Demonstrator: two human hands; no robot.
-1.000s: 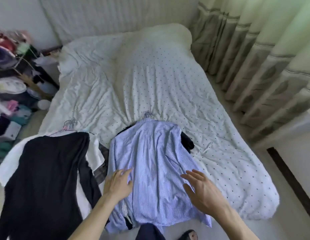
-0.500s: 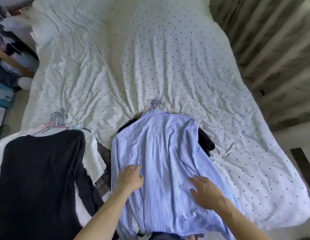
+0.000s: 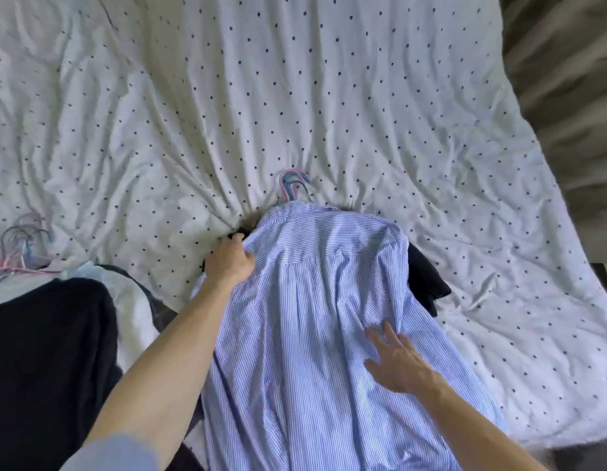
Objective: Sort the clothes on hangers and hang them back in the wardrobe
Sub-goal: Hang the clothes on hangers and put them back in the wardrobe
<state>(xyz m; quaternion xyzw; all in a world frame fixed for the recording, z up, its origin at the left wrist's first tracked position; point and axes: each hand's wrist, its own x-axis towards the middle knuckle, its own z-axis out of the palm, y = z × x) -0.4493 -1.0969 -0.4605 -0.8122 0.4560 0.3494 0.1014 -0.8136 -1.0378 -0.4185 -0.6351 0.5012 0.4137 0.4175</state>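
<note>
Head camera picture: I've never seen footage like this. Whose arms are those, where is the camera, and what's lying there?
No machine here: a person wears a camera on the head, looking down at their own arms. The left hand grips the shoulder of a blue striped shirt lying on a dotted white bedspread; the right hand rests flat on the shirt. Several hanger hooks stick out above the collar. A black garment lies to the left.

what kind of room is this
Probably a bedroom: a wide dotted duvet is spread out, and a striped shirt on hangers and a dark garment lie on it.
</note>
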